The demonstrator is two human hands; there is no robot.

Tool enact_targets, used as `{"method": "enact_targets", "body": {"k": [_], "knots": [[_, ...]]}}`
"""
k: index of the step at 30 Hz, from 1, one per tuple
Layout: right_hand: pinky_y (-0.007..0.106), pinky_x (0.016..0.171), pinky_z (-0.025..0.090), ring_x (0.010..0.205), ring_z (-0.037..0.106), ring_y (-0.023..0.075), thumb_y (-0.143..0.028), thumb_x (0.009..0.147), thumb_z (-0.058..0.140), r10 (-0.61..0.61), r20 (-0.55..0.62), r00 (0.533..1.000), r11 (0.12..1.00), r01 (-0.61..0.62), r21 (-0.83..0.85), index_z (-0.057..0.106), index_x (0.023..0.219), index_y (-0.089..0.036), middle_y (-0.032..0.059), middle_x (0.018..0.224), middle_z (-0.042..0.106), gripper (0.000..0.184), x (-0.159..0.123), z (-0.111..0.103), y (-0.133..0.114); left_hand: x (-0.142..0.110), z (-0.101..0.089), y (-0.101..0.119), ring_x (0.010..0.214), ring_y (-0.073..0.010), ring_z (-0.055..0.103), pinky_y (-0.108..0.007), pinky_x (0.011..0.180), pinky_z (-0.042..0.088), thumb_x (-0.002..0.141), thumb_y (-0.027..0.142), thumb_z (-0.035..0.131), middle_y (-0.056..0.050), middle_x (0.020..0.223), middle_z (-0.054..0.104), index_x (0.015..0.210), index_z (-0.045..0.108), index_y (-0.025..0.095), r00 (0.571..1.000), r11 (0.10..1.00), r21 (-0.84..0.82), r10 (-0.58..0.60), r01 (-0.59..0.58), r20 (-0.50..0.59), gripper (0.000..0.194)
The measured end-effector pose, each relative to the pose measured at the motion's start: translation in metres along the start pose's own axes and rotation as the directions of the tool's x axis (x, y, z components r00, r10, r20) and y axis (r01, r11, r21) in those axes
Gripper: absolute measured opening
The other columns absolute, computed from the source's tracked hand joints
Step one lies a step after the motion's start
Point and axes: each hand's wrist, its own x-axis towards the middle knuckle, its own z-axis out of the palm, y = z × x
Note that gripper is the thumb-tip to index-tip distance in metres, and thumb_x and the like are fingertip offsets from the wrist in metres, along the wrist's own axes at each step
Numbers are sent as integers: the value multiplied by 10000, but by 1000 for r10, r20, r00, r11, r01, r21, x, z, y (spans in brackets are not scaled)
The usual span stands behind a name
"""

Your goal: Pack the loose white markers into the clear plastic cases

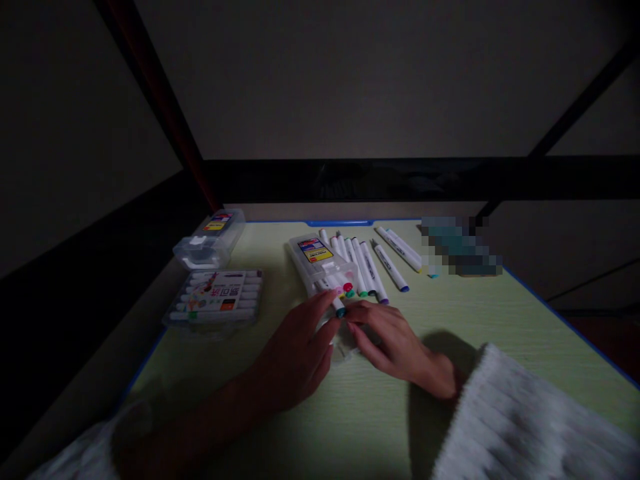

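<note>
At the translucent plastic case's (316, 267) near end, the left hand's (295, 350) grip pinches a white, teal-ended cylindrical marker (339, 306); the right hand's (395, 340) grip, close beside, I cannot tell.

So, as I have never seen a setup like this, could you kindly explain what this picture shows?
Certainly. There is no machine here: these are a person's own bare hands, seen by a camera worn on the head, looking forward and down. The left hand holds a white marker with a dark teal end between thumb and fingers. The right hand has its fingertips close by; whether they touch the marker is unclear.

On the pale green tabletop with blue edging, just beyond the hands, is a clear plastic case with a yellow label, with loose white markers to its right. Two more clear plastic cases sit at the left. Something at the far right is pixelated.
</note>
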Motion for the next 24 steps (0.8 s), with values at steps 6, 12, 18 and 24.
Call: {"method": "enact_targets", "body": {"k": [6, 12, 18, 24], "knots": [[266, 594, 466, 683, 552, 139, -141, 859, 379, 2, 7, 1000, 1000, -2, -2, 485, 877, -167, 44, 745, 589, 111, 1, -1, 0, 1, -2, 1, 1234, -273, 343, -408, 946, 423, 784, 79, 427, -214, 1277, 379, 1003, 456, 92, 1000, 1000, -2, -14, 14, 2, 222], [261, 606, 473, 689, 560, 140, -132, 856, 382, 11, 13, 1000, 1000, -11, -5, 484, 870, -162, 52, 746, 598, 107, 1, -2, -1, 2, -2, 1, 1230, -274, 344, -413, 939, 430, 783, 81, 428, -212, 1280, 369, 981, 458, 99, 999, 1000, 3, -24, 24, 23, 201], [247, 626, 498, 714, 599, 128, -127, 841, 416, 94, -28, 995, 992, -92, 88, 471, 979, -174, 36, 806, 628, 155, -2, 1, 0, 1, -2, 1, 1249, -270, 319, -424, 948, 425, 787, 78, 426, -198, 1305, 346, 1015, 445, 112, 1000, 1000, -4, -18, 18, 19, 231], [285, 696, 523, 830, 620, 149, -127, 849, 412, 80, 34, 996, 990, -83, 110, 418, 1185, -160, 68, 942, 647, 338, -2, 1, 0, 1, 0, 0, 1261, -286, 289, -443, 967, 406, 782, 73, 430, -215, 1305, 326, 1053, 433, 85, 1000, 1000, -11, 0, 0, 24, 272]]}}
